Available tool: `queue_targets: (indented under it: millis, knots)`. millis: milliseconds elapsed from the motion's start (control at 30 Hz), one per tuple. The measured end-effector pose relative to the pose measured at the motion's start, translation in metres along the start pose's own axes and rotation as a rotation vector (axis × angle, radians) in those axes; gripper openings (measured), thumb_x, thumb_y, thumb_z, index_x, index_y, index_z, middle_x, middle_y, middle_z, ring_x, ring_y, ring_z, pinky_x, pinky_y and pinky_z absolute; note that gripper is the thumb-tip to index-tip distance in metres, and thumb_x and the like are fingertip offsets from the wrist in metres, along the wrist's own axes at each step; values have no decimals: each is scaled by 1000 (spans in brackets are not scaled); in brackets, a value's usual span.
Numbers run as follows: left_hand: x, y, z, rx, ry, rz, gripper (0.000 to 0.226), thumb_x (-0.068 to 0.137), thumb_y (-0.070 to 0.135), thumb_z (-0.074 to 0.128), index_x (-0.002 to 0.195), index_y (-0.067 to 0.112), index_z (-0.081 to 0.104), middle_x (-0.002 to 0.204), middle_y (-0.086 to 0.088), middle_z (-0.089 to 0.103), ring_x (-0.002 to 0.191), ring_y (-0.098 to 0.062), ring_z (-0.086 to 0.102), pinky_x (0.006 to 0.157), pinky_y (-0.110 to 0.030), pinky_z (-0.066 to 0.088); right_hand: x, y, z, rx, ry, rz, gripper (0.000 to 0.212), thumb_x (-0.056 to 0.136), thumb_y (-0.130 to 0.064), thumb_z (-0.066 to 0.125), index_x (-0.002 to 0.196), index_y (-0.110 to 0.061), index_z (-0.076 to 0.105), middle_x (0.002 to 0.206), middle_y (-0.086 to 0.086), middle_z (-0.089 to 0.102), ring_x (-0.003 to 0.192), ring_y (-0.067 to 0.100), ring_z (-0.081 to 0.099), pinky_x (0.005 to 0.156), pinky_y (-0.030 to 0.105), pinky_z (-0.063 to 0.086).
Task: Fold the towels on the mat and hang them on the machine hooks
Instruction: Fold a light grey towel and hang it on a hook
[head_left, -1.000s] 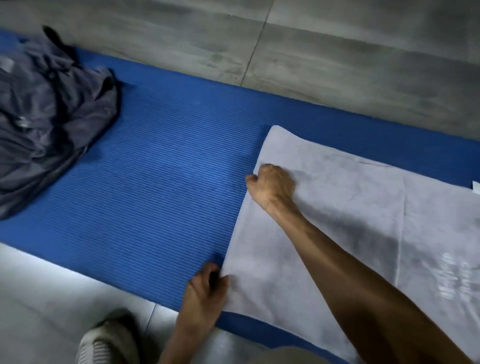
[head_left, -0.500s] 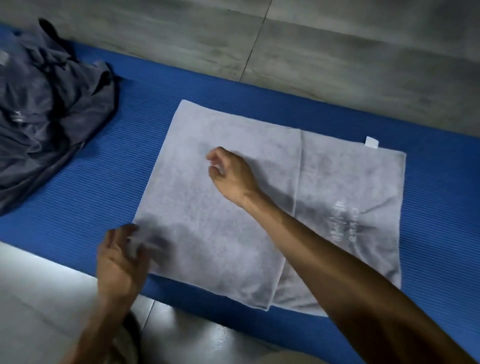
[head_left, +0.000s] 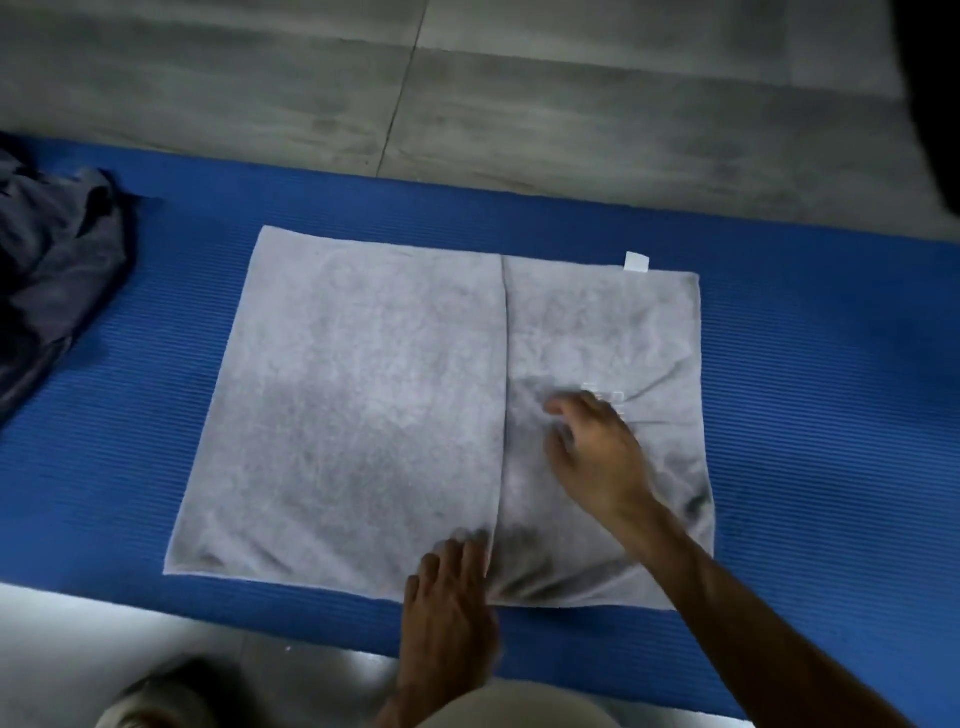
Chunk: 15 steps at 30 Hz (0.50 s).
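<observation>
A light grey towel (head_left: 363, 405) lies flat on the blue mat (head_left: 831, 389), with its left part folded over so that an edge runs down the middle. A small white tag (head_left: 636, 261) sticks out at its far edge. My left hand (head_left: 452, 587) presses with straight fingers on the towel's near edge, at the foot of the fold line. Over the right part, my right hand (head_left: 597, 452) rests on the cloth with fingers loosely bent; it is blurred. A heap of dark grey towels (head_left: 47, 270) sits on the mat at the far left.
Grey floor tiles (head_left: 519, 104) stretch beyond the mat. A pale floor strip (head_left: 130, 629) runs along the near side, with my shoe (head_left: 156, 701) on it. A dark shape (head_left: 930, 78) fills the top right corner.
The view has shifted left to right over the towel. My left hand moved from the towel's left near corner to the fold line's foot. My right hand slid right across the fold onto the right part.
</observation>
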<state>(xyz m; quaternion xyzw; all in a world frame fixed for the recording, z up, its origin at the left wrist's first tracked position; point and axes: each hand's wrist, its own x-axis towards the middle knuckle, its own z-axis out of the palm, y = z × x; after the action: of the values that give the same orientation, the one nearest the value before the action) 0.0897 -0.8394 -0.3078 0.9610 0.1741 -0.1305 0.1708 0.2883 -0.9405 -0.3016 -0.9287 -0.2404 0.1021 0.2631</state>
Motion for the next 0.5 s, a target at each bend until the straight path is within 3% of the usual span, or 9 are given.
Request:
queue_targets:
  millis: [100,133,200,267,367,500]
  knots:
    - [-8,-4,-5,-62,16,13,46,56,23,45,98,19,63,91,-2,62,71,-23,60,56,-33,50,70,-29,6,336,-86,199,28,86,-17,61,114,-16,61,116,3,62,96,19,64,82,33,53]
    - [-9,-5,-6,-107,25,1,36,55,21,51,90,22,58,85,1,59,69,-19,58,55,-30,48,93,-39,9,445,-127,284,31,85,-16,63,116,-15,60,116,4,61,94,18,63,79,29,53]
    - [-11,-5,-8,-197,56,-11,42,47,10,67,81,27,47,78,8,52,70,-9,49,52,-23,43,130,-54,12,652,-169,464,35,83,-15,66,117,-11,62,113,6,63,89,17,62,72,25,52]
    - [-13,-5,-13,-260,108,-4,41,50,9,65,79,30,44,78,13,48,72,-8,41,56,-19,39,152,-64,8,833,-155,581,28,82,-11,70,109,-5,68,108,10,68,91,21,65,74,27,53]
    - [-16,-6,-21,-297,215,66,28,63,12,52,83,31,47,81,14,46,74,-8,41,66,-19,37,159,-73,-2,964,-102,590,18,80,-4,70,98,-2,71,95,5,67,79,16,62,62,20,47]
    - [-16,7,-37,-323,385,292,25,72,14,52,93,29,56,90,13,50,78,-9,49,68,-16,41,145,-59,-29,1053,-51,486,35,83,-1,67,117,-7,66,108,5,66,88,13,63,68,11,49]
